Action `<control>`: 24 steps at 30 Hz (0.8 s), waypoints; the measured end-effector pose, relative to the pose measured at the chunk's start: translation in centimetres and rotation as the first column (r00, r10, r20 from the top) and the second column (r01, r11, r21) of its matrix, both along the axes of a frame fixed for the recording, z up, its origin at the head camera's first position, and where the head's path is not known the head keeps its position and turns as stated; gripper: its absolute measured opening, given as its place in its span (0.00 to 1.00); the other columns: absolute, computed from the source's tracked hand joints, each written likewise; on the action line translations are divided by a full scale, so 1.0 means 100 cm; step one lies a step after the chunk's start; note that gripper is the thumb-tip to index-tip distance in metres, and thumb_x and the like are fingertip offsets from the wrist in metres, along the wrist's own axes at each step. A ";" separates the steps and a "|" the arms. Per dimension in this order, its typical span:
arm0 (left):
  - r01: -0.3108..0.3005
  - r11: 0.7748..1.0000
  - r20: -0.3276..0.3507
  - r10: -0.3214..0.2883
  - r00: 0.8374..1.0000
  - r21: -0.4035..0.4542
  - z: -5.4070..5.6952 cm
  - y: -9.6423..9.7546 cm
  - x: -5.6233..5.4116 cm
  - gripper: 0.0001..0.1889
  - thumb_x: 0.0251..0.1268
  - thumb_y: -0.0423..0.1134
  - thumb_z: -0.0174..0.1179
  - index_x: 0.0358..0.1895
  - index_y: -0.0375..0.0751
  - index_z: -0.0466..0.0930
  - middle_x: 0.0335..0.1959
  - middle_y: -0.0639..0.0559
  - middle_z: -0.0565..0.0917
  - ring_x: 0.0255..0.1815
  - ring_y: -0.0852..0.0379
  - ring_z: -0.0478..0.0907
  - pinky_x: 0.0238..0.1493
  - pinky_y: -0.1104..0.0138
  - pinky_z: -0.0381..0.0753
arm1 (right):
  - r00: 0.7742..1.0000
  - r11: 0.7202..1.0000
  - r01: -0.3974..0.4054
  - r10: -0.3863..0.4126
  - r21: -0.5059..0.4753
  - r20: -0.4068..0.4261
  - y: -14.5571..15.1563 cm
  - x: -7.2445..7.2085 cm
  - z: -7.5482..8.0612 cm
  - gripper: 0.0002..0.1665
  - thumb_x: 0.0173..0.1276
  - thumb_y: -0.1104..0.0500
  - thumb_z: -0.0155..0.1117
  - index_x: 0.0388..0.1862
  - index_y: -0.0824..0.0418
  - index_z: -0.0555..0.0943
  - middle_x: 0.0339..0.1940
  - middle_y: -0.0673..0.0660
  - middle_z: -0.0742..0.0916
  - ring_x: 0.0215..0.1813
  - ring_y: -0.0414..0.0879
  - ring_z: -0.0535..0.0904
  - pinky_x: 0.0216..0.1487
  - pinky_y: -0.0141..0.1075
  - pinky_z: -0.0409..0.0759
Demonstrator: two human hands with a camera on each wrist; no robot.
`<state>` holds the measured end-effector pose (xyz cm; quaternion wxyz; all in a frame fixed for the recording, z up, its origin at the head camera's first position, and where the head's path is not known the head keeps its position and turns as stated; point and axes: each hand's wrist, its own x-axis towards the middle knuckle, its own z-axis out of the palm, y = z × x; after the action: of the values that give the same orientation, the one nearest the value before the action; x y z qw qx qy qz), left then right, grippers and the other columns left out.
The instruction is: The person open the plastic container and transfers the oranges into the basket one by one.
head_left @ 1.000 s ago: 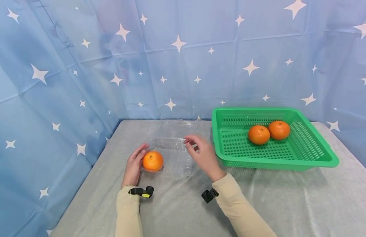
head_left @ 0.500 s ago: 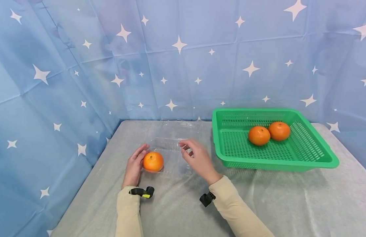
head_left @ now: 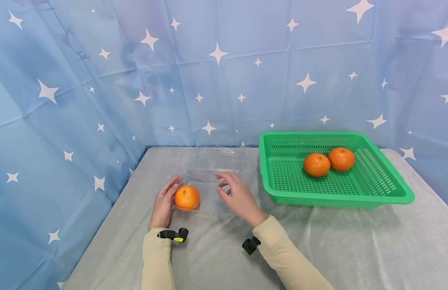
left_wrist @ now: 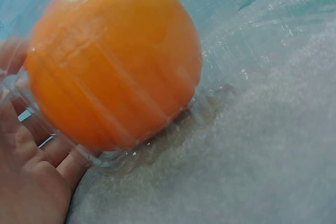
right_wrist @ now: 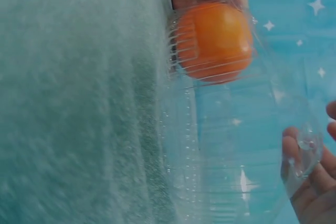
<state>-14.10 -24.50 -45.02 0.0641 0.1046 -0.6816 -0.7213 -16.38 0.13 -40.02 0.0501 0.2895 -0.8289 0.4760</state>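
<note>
One orange point(head_left: 187, 197) sits in the near left corner of a clear plastic clamshell container point(head_left: 213, 197), whose lid point(head_left: 220, 159) lies back toward the curtain. My left hand point(head_left: 164, 204) rests against the container's left side, beside this orange. Through the plastic wall, some of its fingers point(left_wrist: 37, 127) show in the left wrist view. My right hand point(head_left: 239, 197) hovers over the container's right part, its fingers loosely bent and nothing held. In the right wrist view, a rounded bit of clear plastic point(right_wrist: 310, 150) overlaps the right fingertips point(right_wrist: 291, 145).
A green plastic basket point(head_left: 340, 198) stands at the right, with two more oranges point(head_left: 316, 164) side by side in it. Grey cloth point(head_left: 209, 257) covers the table. A blue star-patterned curtain point(head_left: 195, 72) hangs behind and along the left.
My right hand has moved slightly left and toward me over the container. The left hand, the oranges and the basket have stayed in place.
</note>
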 end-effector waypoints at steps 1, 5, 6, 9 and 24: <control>0.000 1.000 0.000 0.000 1.000 0.000 0.000 0.000 0.000 0.23 0.64 0.51 0.49 0.62 0.50 0.66 0.59 0.56 0.70 0.60 0.60 0.65 0.62 0.59 0.59 | 1.000 1.000 -0.002 0.002 0.005 -0.001 0.000 0.000 -0.001 0.22 0.64 0.58 0.54 0.58 0.47 0.69 0.51 0.47 0.75 0.43 0.36 0.75 0.37 0.36 0.78; -0.005 1.000 0.012 0.005 1.000 -0.006 0.000 0.000 0.000 0.23 0.65 0.50 0.49 0.62 0.50 0.66 0.59 0.56 0.70 0.60 0.60 0.65 0.62 0.59 0.60 | 1.000 1.000 0.001 -0.001 0.030 -0.009 -0.002 0.000 -0.005 0.23 0.64 0.57 0.54 0.59 0.47 0.68 0.51 0.46 0.74 0.43 0.33 0.74 0.36 0.29 0.77; -0.004 1.000 0.013 0.004 1.000 -0.007 0.000 0.000 0.000 0.23 0.65 0.51 0.49 0.62 0.50 0.66 0.59 0.56 0.70 0.60 0.60 0.65 0.62 0.59 0.60 | 1.000 0.999 0.000 0.000 0.034 -0.011 -0.003 0.000 -0.006 0.23 0.64 0.57 0.54 0.59 0.47 0.68 0.51 0.45 0.74 0.42 0.33 0.74 0.36 0.28 0.76; -0.001 1.000 0.014 0.001 1.000 -0.007 0.000 0.000 0.000 0.23 0.64 0.51 0.49 0.62 0.50 0.66 0.59 0.57 0.70 0.60 0.60 0.65 0.62 0.59 0.59 | 1.000 0.999 -0.002 0.003 0.042 -0.011 -0.004 0.001 -0.007 0.23 0.64 0.56 0.54 0.59 0.47 0.69 0.51 0.45 0.74 0.42 0.32 0.74 0.35 0.27 0.76; 0.014 1.000 -0.041 -0.014 0.999 0.008 0.001 0.000 0.000 0.22 0.66 0.47 0.48 0.62 0.47 0.65 0.59 0.54 0.70 0.60 0.57 0.65 0.61 0.59 0.60 | 0.998 0.996 -0.055 0.052 0.067 0.041 -0.010 0.007 -0.009 0.20 0.64 0.56 0.53 0.56 0.48 0.70 0.59 0.47 0.68 0.42 0.35 0.75 0.33 0.28 0.76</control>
<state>-14.07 -24.52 -44.90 0.0727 0.0853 -0.6780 -0.7265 -15.70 -0.91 -40.97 0.0114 0.3037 -0.8374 0.4543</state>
